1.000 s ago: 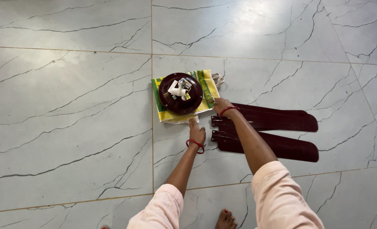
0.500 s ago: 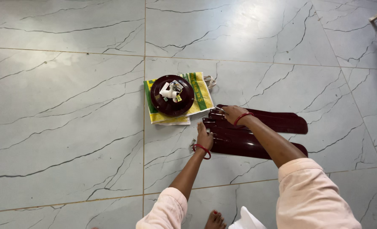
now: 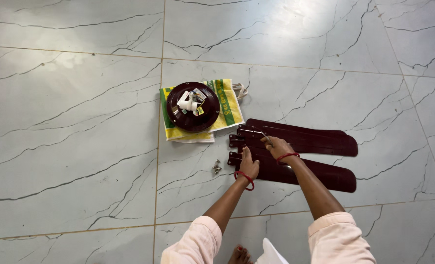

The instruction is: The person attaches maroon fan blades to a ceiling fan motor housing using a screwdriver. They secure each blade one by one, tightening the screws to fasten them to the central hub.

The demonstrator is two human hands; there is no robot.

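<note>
Dark maroon fan blades (image 3: 315,142) lie stacked on the marble floor. My left hand (image 3: 248,165) rests flat on the near blade's bracket end, fingers together. My right hand (image 3: 276,145) grips a thin metal tool (image 3: 266,137) whose tip points at the blades' bracket ends. Both wrists wear red bangles. A dark round fan motor (image 3: 192,106) with white wiring on top sits on a yellow and green cloth bag (image 3: 229,105) to the left of the blades.
A few small metal screws (image 3: 217,167) lie on the floor just left of my left hand. White veined floor tiles (image 3: 70,146) spread all around. My bare toes (image 3: 238,254) show at the bottom edge.
My left hand has shifted right onto the blade's bracket end. My right hand has drawn back over the blades, now holding the thin tool. The small screws now lie uncovered.
</note>
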